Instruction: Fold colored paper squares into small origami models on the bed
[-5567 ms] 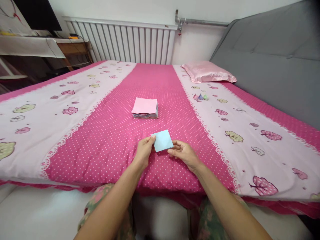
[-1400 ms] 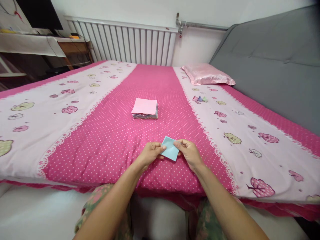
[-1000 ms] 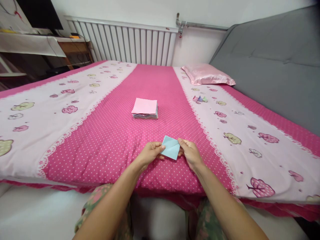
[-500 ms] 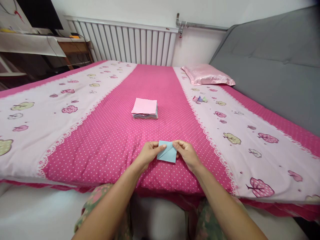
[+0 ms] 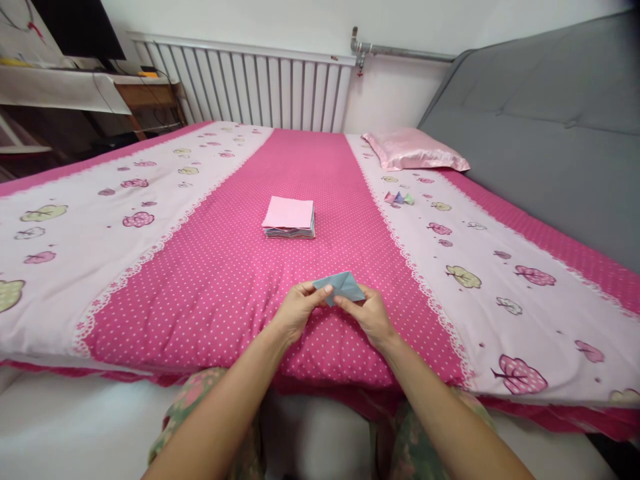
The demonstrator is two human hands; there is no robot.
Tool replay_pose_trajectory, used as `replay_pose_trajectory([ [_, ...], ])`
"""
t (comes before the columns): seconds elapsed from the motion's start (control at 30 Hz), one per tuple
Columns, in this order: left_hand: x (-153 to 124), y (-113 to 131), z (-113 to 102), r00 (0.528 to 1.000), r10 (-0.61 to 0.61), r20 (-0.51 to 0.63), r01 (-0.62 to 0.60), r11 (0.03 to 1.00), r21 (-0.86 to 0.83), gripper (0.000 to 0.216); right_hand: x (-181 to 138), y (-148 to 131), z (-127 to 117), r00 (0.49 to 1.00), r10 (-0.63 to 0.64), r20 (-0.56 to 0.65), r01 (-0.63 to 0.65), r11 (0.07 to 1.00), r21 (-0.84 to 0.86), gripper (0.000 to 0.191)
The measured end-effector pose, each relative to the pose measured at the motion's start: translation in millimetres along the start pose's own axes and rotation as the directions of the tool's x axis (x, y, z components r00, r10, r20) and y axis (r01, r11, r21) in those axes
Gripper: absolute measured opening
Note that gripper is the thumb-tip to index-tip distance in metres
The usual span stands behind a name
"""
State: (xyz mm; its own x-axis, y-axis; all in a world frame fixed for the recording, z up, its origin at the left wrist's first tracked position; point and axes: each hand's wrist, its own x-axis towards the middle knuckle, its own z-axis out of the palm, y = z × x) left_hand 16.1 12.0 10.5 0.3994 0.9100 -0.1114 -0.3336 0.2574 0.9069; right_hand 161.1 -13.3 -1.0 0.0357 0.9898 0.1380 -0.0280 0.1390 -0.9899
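A light blue folded paper (image 5: 346, 285) is held up just above the near part of the bed, with slanted crease lines across its face. My left hand (image 5: 299, 308) pinches its left corner, thumb in front and fingers behind. On the other side, my right hand (image 5: 369, 313) grips the lower right part, the thumb pressed on the paper's front. The fingers behind the paper are partly hidden. Beyond the hands lies a stack of square paper sheets (image 5: 289, 215) with a pink sheet on top.
Three small folded paper pieces (image 5: 399, 199), pink, purple and green, lie right of the stack. A pink pillow (image 5: 415, 149) rests against the grey headboard (image 5: 540, 120). A white radiator (image 5: 250, 83) stands behind the bed. At the far left, a monitor (image 5: 83, 30) sits on a desk.
The blue paper has turned from an upright square to a tilted, slanted shape. My right thumb has moved from its upper right corner to its lower edge.
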Motion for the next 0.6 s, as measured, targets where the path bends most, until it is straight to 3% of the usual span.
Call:
replay_pose_trajectory([
  [0.07, 0, 0, 0, 1.0, 0.009, -0.016, -0.009, 1.0, 0.014, 0.023, 0, 0, 0, 0.995, -0.072, -0.062, 0.068, 0.996, -0.053, 0.021],
  [0.13, 0, 1, 0, 1.0, 0.001, -0.029, -0.001, 1.0, 0.013, 0.027, -1, 0, -2, 0.974, -0.175, -0.147, 0.142, 0.968, -0.209, 0.015],
  [0.23, -1, 6, 2, 0.991, -0.134, -0.01, 0.134, 0.991, -0.008, 0.035, -2, -1, -8, 0.876, -0.424, -0.23, 0.253, 0.81, -0.528, 0.007],
  [0.33, -2, 11, 4, 0.95, -0.302, 0.083, 0.309, 0.946, -0.1, 0.047, -3, -2, -13, 0.754, -0.644, -0.127, 0.366, 0.573, -0.733, 0.007],
  [0.4, -2, 13, 4, 0.938, -0.322, 0.127, 0.341, 0.924, -0.176, 0.05, -4, -1, -13, 0.716, -0.697, -0.019, 0.419, 0.452, -0.787, 0.01],
  [0.5, -2, 13, 4, 0.961, -0.269, 0.058, 0.275, 0.937, -0.215, 0.032, -5, 1, -11, 0.718, -0.689, 0.092, 0.455, 0.366, -0.812, 0.016],
  [0.6, -2, 14, 1, 0.968, -0.242, -0.06, 0.228, 0.957, -0.178, 0.014, -5, 1, -8, 0.744, -0.647, 0.166, 0.49, 0.36, -0.794, 0.023],
])
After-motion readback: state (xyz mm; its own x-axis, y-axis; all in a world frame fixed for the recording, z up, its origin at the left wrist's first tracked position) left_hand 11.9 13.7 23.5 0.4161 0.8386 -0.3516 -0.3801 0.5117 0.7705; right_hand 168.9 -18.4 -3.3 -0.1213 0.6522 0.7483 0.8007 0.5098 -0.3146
